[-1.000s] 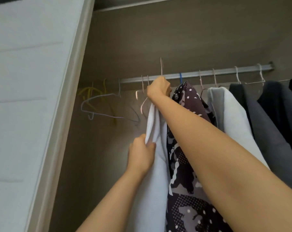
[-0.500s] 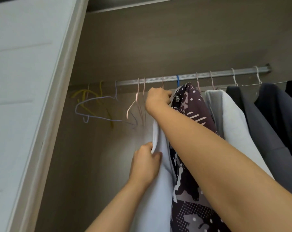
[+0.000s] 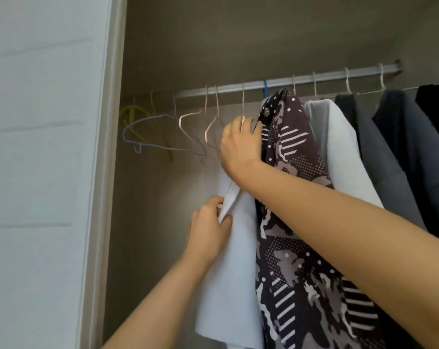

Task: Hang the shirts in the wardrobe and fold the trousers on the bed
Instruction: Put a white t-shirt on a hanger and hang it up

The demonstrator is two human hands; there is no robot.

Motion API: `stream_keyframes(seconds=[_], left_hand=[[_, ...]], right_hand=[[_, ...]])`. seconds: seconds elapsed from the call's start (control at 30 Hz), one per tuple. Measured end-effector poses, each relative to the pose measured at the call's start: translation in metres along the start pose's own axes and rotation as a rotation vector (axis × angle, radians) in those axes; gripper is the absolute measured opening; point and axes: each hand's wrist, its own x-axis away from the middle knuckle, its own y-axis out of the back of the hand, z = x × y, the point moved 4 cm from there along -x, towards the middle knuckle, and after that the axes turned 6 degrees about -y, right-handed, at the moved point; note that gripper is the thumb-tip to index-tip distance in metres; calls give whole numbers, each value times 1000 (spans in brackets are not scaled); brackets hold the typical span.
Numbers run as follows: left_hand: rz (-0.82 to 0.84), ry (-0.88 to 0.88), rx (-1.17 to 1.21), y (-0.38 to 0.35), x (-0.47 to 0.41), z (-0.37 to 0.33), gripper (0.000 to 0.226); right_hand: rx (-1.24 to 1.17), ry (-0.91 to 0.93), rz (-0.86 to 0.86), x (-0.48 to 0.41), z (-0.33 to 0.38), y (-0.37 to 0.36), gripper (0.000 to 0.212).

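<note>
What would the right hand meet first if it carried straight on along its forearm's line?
Probably the empty pink hangers just left of the right hand, which grips the white shirt at its top. They hang on the same rod, though depth is unclear.

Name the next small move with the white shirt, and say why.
Probably release the right hand: the pink hanger hook it holds already seems to sit over the rod, while the left hand pinches the white shirt edge, ready to straighten it.
</note>
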Motion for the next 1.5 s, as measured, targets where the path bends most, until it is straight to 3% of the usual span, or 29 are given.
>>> stream_keyframes(seconds=[0.23,0.33,0.47,0.57,0.67,0.87,1.3,1.5], left_hand=[[48,63,-23,4,60,2,23],[88,46,-157,10,83,5,1],[197,-5,-391,20,117,-1,20],[224,3,-440,32,132,-8,13],[210,-1,-502,48,147,-23,29],[120,-3,-603,70,188,-77,32],[-32,333,-1075,116,350,-154,32],[1,785,-1268,159,471,-171,28]], right_hand=[[-88,101,11,74,-12,20,56],[-143,156,43,105,-15,30,43],[-271,200,58,143,-21,47,36],[-358,250,79,169,-26,58,34],[-458,278,70,190,-33,66,28],[-690,349,59,232,-44,67,30],[-1264,667,292,355,-41,103,35],[-1471,853,444,437,-4,126,34]])
